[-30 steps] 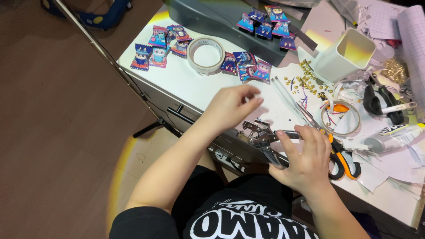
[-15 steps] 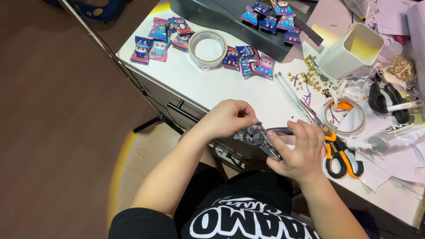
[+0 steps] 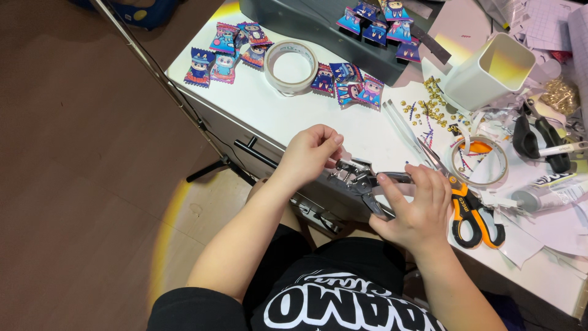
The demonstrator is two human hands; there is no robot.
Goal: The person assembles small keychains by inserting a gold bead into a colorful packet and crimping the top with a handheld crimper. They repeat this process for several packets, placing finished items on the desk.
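We take the metal punch pliers [image 3: 361,181] as our landmark; they sit just over the near edge of the white table [image 3: 275,116], above our lap. Our right hand [image 3: 413,211] is wrapped around their handles, fingers curled in a firm grasp. Our left hand [image 3: 309,153] comes in from the left of the pliers, thumb and forefinger pinched on a small pale strip [image 3: 344,158] that it feeds into the head of the tool; what the strip is made of we cannot tell.

Right of the pliers lie the orange-handled scissors [image 3: 468,205], touching our right hand's knuckles, and beyond them a thin tape ring [image 3: 481,160]. Further right still lies a grey tube [image 3: 545,196]. Up and to the right of the pliers lie scattered gold eyelets [image 3: 432,107] and a white square cup [image 3: 490,70]. Up and to the left sits a wide tape roll [image 3: 293,66], with colourful candy wrappers [image 3: 214,52] on either side of it.

We judge the step in hand to be positioning: the strip is being lined up in the tool before the squeeze. The next move calls for holding the strip steady with the left pinch while the right hand closes the handles evenly, fingertips kept out of the head.
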